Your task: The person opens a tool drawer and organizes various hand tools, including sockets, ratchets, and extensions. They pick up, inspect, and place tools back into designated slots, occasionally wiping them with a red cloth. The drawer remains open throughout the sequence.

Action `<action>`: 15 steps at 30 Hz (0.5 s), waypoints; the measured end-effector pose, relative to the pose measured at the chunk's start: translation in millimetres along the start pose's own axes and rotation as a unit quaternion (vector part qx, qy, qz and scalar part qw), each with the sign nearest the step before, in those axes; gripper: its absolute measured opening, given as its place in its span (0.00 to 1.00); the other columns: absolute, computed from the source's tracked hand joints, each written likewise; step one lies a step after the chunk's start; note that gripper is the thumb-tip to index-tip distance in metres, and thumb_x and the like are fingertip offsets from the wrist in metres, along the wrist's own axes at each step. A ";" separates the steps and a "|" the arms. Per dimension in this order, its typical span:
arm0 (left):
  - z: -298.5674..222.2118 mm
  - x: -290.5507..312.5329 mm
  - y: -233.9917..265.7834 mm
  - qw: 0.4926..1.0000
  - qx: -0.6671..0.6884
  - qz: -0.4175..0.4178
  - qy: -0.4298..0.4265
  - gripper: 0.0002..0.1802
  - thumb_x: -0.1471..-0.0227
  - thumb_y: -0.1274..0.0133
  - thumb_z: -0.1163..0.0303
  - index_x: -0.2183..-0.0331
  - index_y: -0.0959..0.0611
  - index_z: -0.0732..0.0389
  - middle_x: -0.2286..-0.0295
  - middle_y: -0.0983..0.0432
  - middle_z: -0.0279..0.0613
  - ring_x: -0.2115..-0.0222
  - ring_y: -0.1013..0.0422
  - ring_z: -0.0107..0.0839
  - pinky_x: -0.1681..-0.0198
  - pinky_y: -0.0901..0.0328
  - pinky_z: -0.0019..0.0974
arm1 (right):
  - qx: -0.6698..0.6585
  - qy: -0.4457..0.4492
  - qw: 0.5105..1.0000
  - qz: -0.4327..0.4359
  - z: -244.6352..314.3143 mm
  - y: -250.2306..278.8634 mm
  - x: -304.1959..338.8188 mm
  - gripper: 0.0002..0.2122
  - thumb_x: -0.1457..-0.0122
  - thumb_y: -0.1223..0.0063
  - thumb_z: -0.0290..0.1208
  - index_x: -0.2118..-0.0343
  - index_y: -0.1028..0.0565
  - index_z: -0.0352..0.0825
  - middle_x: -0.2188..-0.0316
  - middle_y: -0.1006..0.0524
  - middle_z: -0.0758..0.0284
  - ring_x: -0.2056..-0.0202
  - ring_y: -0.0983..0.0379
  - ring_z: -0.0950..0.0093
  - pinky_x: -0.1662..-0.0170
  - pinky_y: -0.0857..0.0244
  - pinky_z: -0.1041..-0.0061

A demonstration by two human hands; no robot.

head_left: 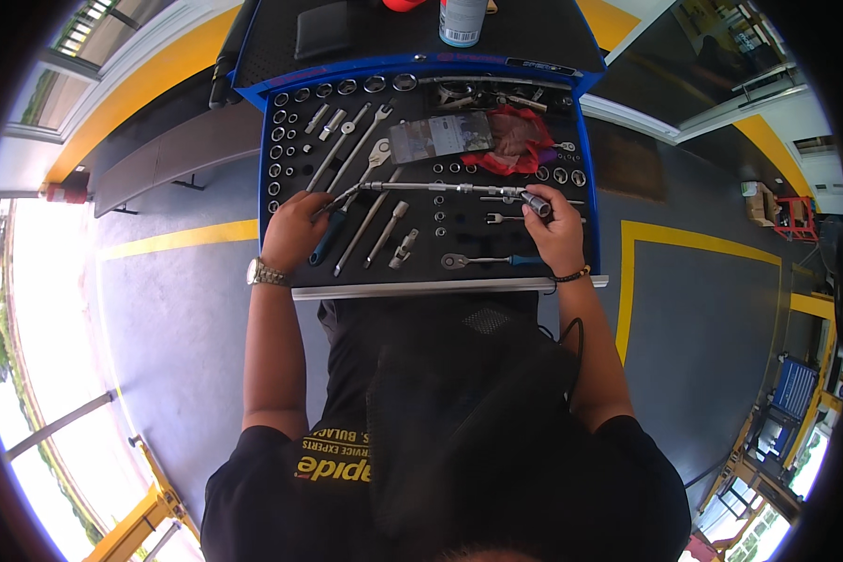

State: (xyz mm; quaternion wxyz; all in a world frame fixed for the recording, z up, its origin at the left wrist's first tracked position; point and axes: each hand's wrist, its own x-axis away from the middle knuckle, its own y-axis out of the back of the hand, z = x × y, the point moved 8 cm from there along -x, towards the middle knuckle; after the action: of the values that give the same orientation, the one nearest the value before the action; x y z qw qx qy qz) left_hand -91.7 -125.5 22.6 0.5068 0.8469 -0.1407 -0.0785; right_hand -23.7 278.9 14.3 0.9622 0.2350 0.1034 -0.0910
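Note:
Both hands hold a long chrome extension bar (440, 187) level above an open tool drawer (300, 178). My left hand (295, 229) is closed around its left end, where the bar bends at an angle. At its right end sits a socket (537, 204), gripped by the closed fingers of my right hand (558, 229). Beneath my left hand, a blue-handled ratchet (323, 245) lies slanted in the black tray. Another blue-handled ratchet (482, 261) lies near the drawer's front edge, left of my right hand. Part of the bar is hidden inside my left hand.
Rows of sockets (347, 86) line the tray. Long-handled tools (361, 225) lie at left and centre. A clear plastic packet (440, 137) and a red cloth (520, 140) rest at the back right. On the cabinet top stand a can (462, 21) and a black pouch (323, 35).

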 end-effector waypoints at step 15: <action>-9.3 6.1 -5.0 1.000 0.002 -0.022 -0.020 0.12 0.51 0.36 0.64 0.63 0.14 0.57 0.67 0.19 0.41 0.65 0.21 0.43 0.59 0.28 0.43 | -0.137 -0.023 0.988 -0.060 -12.2 5.7 -4.9 0.08 0.29 0.51 0.32 0.54 0.29 0.33 0.60 0.19 0.66 0.68 0.19 0.79 0.65 0.27 0.81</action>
State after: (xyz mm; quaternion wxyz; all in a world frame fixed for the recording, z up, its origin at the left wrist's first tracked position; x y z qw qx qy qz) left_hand -82.6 -117.5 22.7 0.5003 0.8491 -0.1326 -0.1057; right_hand -29.0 290.2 7.4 0.9803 0.0921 0.1064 -0.1385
